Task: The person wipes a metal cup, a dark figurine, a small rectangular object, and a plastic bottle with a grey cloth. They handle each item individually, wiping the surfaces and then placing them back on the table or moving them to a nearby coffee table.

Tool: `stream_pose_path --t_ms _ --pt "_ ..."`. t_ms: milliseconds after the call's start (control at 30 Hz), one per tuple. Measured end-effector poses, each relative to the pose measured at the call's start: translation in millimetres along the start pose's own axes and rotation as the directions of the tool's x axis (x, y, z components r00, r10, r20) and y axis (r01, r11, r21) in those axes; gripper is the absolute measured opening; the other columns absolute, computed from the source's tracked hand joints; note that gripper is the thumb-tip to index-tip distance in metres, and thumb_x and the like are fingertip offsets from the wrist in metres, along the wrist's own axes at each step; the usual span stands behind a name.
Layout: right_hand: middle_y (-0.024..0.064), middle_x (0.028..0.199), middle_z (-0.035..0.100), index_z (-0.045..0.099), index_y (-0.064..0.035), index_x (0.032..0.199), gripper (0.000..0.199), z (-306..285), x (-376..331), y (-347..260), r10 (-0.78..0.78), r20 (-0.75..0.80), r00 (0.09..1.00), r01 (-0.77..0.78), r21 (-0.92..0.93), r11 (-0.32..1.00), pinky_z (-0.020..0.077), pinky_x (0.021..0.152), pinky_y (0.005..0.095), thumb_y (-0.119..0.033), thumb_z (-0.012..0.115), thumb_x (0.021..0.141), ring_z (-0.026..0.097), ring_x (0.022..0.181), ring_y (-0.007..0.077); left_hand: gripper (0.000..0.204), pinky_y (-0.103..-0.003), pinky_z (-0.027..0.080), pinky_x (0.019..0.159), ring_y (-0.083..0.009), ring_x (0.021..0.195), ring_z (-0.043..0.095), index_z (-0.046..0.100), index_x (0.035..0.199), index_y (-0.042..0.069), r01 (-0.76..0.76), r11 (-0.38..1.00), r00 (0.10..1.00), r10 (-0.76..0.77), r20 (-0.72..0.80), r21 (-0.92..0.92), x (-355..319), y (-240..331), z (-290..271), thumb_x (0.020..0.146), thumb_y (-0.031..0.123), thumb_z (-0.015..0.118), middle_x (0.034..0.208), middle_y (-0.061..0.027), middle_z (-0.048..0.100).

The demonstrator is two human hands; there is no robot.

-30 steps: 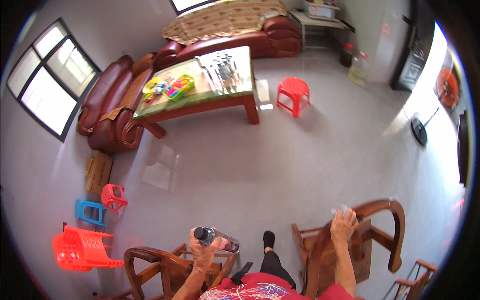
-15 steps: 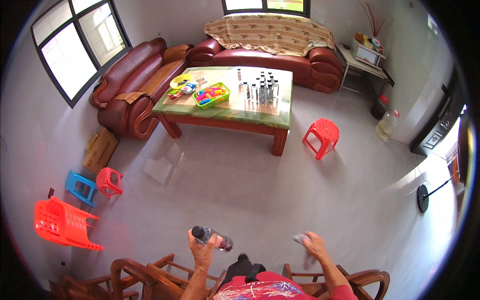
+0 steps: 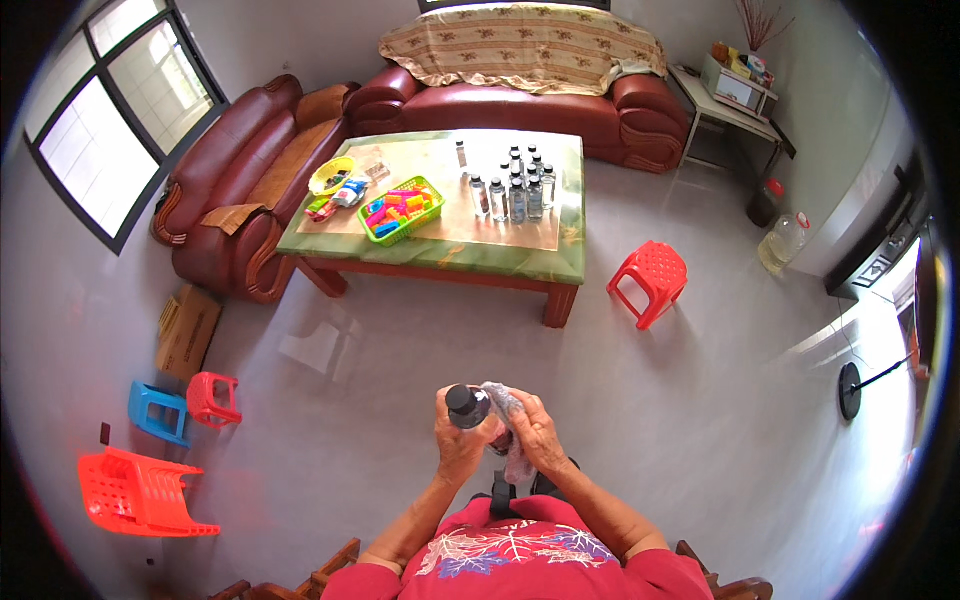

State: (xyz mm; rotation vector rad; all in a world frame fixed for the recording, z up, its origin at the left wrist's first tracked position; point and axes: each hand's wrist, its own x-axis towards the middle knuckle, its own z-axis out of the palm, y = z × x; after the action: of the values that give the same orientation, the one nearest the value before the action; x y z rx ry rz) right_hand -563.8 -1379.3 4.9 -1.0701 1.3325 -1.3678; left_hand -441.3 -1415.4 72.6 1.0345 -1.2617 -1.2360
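1. Grey polished floor (image 3: 400,400) fills a living room seen from above; a person in a red patterned top sits at the lower edge.
2. Nearest, the left hand (image 3: 458,440) is closed around a dark bottle with a black cap (image 3: 466,405), held upright above the lap.
3. Touching the bottle's right side, the right hand (image 3: 535,432) presses a crumpled pale cloth (image 3: 508,420) against it, fingers curled on the cloth.
4. Risk: rubbing could twist the bottle loose, dropping it onto the hard floor.
5. Well beyond the bottle stands a green-topped table (image 3: 500,258) carrying more small bottles (image 3: 515,185) and a green basket of coloured toys (image 3: 400,208).
6. Right of the table is a red plastic stool (image 3: 650,280); behind it, a dark red sofa (image 3: 520,100).
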Motion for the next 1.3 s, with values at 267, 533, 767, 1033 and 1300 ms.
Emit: stream_pose_path --t_ms 267,533,767,1033,1300 --pt "0.0086 0.11 0.062 0.052 -0.0092 0.121 0.036 -77.5 111.8 -13.3 0.382 0.423 0.821 -0.529 0.816 0.234 0.0488 0.09 0.0411 -0.03 0.055 0.091 0.06 0.099 0.0216 0.048 -0.025 0.05 0.073 -0.0104 0.082 0.057 0.044 0.112 0.006 -0.149 0.979 0.985 0.159 0.065 -0.136 121.7 -11.2 86.2 0.073 0.005 0.073 0.096 -0.0048 0.055" --pt "0.0084 0.102 0.06 0.049 -0.0087 0.122 0.048 -152.7 235.2 -20.2 0.281 0.356 0.891 -0.447 0.795 0.411 0.0559 0.074 0.0429 -0.029 0.066 0.082 0.061 0.088 0.0213 0.053 -0.029 0.043 0.091 -0.0162 0.106 0.051 0.052 0.117 0.005 -0.338 0.891 0.93 0.268 0.251 0.304 235.0 18.8 146.8 0.071 0.008 0.078 0.117 -0.0062 0.047" --pt "0.0062 0.103 0.06 0.048 -0.0047 0.123 0.041 -177.4 305.5 -20.0 0.307 0.185 0.933 -0.321 0.813 0.486 0.0577 0.068 0.0335 -0.014 0.065 0.086 0.062 0.085 0.0158 0.035 -0.02 0.046 0.069 -0.0061 0.091 0.052 0.06 0.111 0.004 0.046 0.979 0.958 -0.099 0.268 0.197 308.3 15.4 150.9 0.08 0.01 0.073 0.1 0.0001 0.046" --pt "0.0068 0.099 0.062 0.049 -0.0052 0.122 0.038 -185.8 375.0 17.4 0.377 0.009 0.926 -0.178 0.892 0.416 0.057 0.07 0.0337 -0.01 0.063 0.087 0.063 0.082 0.017 0.023 -0.019 0.047 0.06 -0.0054 0.068 0.055 0.058 0.098 0.001 0.065 0.97 0.962 -0.123 0.242 0.233 383.4 -22.7 181.5 0.081 0.008 0.072 0.081 -0.0005 0.06" --pt "0.0054 0.096 0.063 0.052 -0.0041 0.12 0.038 -217.6 405.6 47.0 0.51 -0.401 0.761 0.022 0.802 0.597 0.0542 0.071 0.0298 -0.004 0.065 0.083 0.062 0.08 0.0151 0.026 -0.022 0.047 0.056 -0.007 0.062 0.054 0.06 0.095 0.001 -0.059 0.888 0.932 -0.114 0.344 0.455 476.5 -105.1 216.4 0.078 0.015 0.075 0.074 -0.002 0.06"
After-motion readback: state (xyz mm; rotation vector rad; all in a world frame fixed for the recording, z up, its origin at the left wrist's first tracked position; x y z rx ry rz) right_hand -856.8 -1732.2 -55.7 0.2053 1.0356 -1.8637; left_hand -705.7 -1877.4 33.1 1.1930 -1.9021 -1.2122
